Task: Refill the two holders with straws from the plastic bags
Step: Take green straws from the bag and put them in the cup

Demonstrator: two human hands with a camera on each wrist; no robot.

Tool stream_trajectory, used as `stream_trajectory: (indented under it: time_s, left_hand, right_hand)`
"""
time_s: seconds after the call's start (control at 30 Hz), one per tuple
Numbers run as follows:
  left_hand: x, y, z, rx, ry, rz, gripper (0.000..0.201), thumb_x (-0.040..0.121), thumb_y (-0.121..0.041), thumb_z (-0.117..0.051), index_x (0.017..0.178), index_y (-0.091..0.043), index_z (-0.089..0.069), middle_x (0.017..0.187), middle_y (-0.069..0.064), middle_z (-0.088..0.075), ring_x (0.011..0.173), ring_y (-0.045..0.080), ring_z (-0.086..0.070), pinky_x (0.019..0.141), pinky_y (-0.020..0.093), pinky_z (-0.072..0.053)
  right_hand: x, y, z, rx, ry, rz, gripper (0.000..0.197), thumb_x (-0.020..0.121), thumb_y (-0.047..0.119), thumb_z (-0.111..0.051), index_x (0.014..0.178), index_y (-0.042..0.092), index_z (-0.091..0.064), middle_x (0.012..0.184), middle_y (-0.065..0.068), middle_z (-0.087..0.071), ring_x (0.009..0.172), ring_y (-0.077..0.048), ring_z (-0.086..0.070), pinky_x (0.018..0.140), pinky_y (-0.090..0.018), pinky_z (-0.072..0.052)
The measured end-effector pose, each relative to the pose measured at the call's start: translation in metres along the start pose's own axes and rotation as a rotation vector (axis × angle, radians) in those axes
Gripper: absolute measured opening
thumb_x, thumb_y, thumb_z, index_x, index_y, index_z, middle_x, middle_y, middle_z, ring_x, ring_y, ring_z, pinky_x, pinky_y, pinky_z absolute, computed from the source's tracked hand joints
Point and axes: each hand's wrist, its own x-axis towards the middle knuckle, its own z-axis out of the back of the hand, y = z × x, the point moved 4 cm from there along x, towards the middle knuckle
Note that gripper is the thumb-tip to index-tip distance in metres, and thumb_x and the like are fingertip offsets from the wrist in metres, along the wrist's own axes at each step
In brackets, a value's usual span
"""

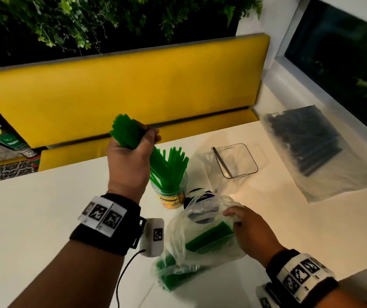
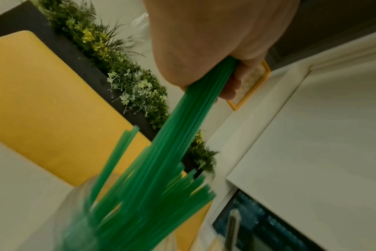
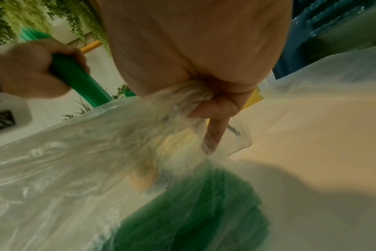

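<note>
My left hand (image 1: pixel 131 150) grips a bundle of green straws (image 1: pixel 125 131), tilted, with its lower ends down in a round clear holder (image 1: pixel 171 196) where several green straws stand fanned out. In the left wrist view the bundle (image 2: pixel 195 118) runs from my fist (image 2: pixel 206 51) into the holder (image 2: pixel 79 220). My right hand (image 1: pixel 244 230) pinches the mouth of a clear plastic bag (image 1: pixel 191 247) with more green straws (image 1: pixel 207 237) inside, lying on the table. The right wrist view shows the bunched plastic (image 3: pixel 182 101) in my fingers (image 3: pixel 217 129). A square clear holder (image 1: pixel 235 161) stands further back with one dark straw.
A second plastic bag of dark straws (image 1: pixel 309 138) lies at the back right of the white table (image 1: pixel 44 218). A yellow bench (image 1: pixel 122 90) runs behind the table, with plants above. A small white device with a cable (image 1: pixel 152 236) hangs at my left wrist.
</note>
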Motion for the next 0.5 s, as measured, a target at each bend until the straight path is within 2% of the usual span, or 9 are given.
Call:
stream_trajectory:
  time_s: [0.07, 0.1, 0.17, 0.23, 0.27, 0.3, 0.37, 0.43, 0.5]
  left_hand:
    - [0.004, 0.027, -0.003, 0.093, -0.019, 0.056, 0.01, 0.092, -0.003, -0.066, 0.088, -0.011, -0.07, 0.081, 0.0, -0.072, 0.077, 0.015, -0.068, 0.073, 0.031, -0.054]
    - [0.005, 0.043, -0.003, 0.144, -0.015, 0.1, 0.003, 0.09, -0.01, -0.069, 0.092, -0.012, -0.071, 0.087, -0.001, -0.073, 0.08, 0.014, -0.067, 0.074, 0.032, -0.054]
    - [0.005, 0.069, 0.0, 0.443, 0.032, 0.132, 0.022, 0.081, -0.034, -0.073, 0.1, -0.022, -0.071, 0.111, 0.004, -0.069, 0.104, 0.023, -0.062, 0.091, 0.039, -0.052]
    - [0.002, 0.084, 0.003, 0.842, 0.173, 0.126, 0.052, 0.071, -0.051, -0.07, 0.112, -0.018, -0.066, 0.129, 0.006, -0.058, 0.125, 0.031, -0.047, 0.105, 0.048, -0.041]
    - [0.001, 0.087, 0.004, 0.925, 0.23, 0.149, 0.061, 0.07, -0.052, -0.073, 0.119, -0.018, -0.061, 0.133, 0.006, -0.054, 0.128, 0.032, -0.044, 0.105, 0.051, -0.04]
    - [0.0, 0.087, 0.005, 0.897, 0.256, 0.185, 0.07, 0.07, -0.047, -0.08, 0.129, -0.019, -0.054, 0.137, 0.007, -0.05, 0.131, 0.031, -0.043, 0.105, 0.052, -0.042]
    - [0.001, 0.08, 0.007, 0.726, 0.243, 0.193, 0.088, 0.072, -0.033, -0.087, 0.144, -0.026, -0.037, 0.146, 0.006, -0.038, 0.136, 0.027, -0.039, 0.105, 0.049, -0.044]
    - [0.002, 0.065, 0.003, 0.733, 0.222, 0.026, 0.09, 0.075, -0.041, -0.083, 0.148, -0.028, -0.032, 0.152, 0.006, -0.033, 0.138, 0.026, -0.037, 0.106, 0.049, -0.044]
    - [-0.002, 0.057, -0.012, 1.039, 0.317, -0.198, 0.086, 0.077, -0.065, -0.066, 0.148, -0.031, -0.032, 0.157, 0.007, -0.031, 0.143, 0.029, -0.031, 0.112, 0.056, -0.034]
  right_hand:
    - [-0.002, 0.001, 0.0, 0.012, -0.002, -0.006, 0.043, 0.092, 0.002, -0.045, 0.101, 0.042, -0.061, 0.114, 0.014, -0.052, 0.101, -0.009, -0.05, 0.087, -0.02, -0.037]
    - [-0.002, 0.001, -0.001, 0.013, -0.001, -0.006, 0.044, 0.092, 0.002, -0.045, 0.101, 0.042, -0.061, 0.114, 0.014, -0.053, 0.102, -0.008, -0.05, 0.087, -0.019, -0.037]
    - [-0.002, 0.001, -0.001, 0.018, -0.001, -0.011, 0.044, 0.092, 0.002, -0.045, 0.103, 0.04, -0.062, 0.116, 0.014, -0.053, 0.102, -0.008, -0.05, 0.088, -0.019, -0.037]
    - [-0.002, 0.001, 0.0, 0.02, -0.005, -0.011, 0.044, 0.092, 0.001, -0.046, 0.103, 0.041, -0.062, 0.116, 0.014, -0.053, 0.102, -0.008, -0.05, 0.088, -0.019, -0.037]
    - [-0.001, 0.001, 0.0, 0.018, -0.005, -0.008, 0.044, 0.092, 0.002, -0.046, 0.103, 0.04, -0.062, 0.116, 0.014, -0.053, 0.102, -0.008, -0.05, 0.087, -0.019, -0.036]
    - [-0.001, 0.001, -0.001, 0.014, -0.003, -0.007, 0.043, 0.092, 0.002, -0.046, 0.105, 0.04, -0.063, 0.116, 0.013, -0.053, 0.102, -0.008, -0.05, 0.087, -0.018, -0.035]
    - [0.0, 0.001, -0.001, 0.01, -0.001, -0.009, 0.042, 0.093, 0.003, -0.046, 0.107, 0.038, -0.064, 0.115, 0.013, -0.053, 0.102, -0.008, -0.049, 0.087, -0.018, -0.035]
    - [0.002, 0.0, -0.002, 0.007, -0.005, -0.011, 0.042, 0.093, 0.003, -0.046, 0.106, 0.039, -0.063, 0.114, 0.015, -0.052, 0.102, -0.009, -0.05, 0.086, -0.018, -0.036]
    - [0.003, -0.001, -0.003, 0.007, -0.002, -0.017, 0.043, 0.093, 0.003, -0.045, 0.104, 0.041, -0.062, 0.115, 0.016, -0.052, 0.104, -0.01, -0.051, 0.086, -0.017, -0.036]
